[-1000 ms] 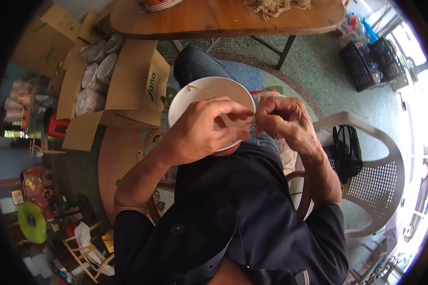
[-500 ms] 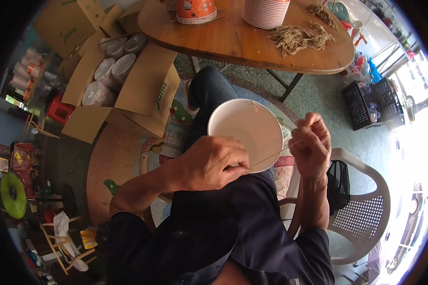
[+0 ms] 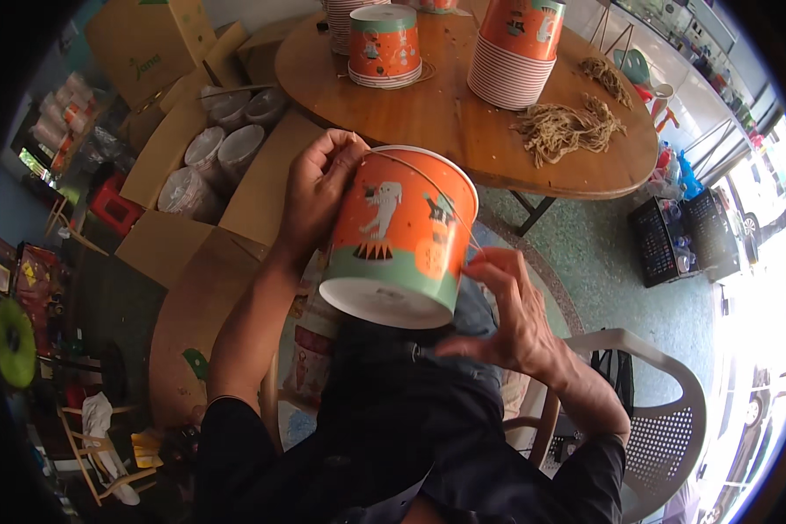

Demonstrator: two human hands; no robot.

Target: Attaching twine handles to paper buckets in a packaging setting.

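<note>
Between left grip [image 3: 319, 188] and right grip [image 3: 515, 319], the orange bucket [image 3: 397, 227] hides its inside; its base marking [image 3: 389, 292] is too small to read. Beyond both, the upper edge crops a bucket stack [image 3: 510, 74].

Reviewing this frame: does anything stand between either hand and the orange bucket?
Nothing visible does. The left hand grips the orange bucket near its upper-left rim; the open right hand is at its right side, with a thin cord close by.

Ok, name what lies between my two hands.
The head view shows an orange and green bucket between the left hand and right hand, its white base showing.
</note>
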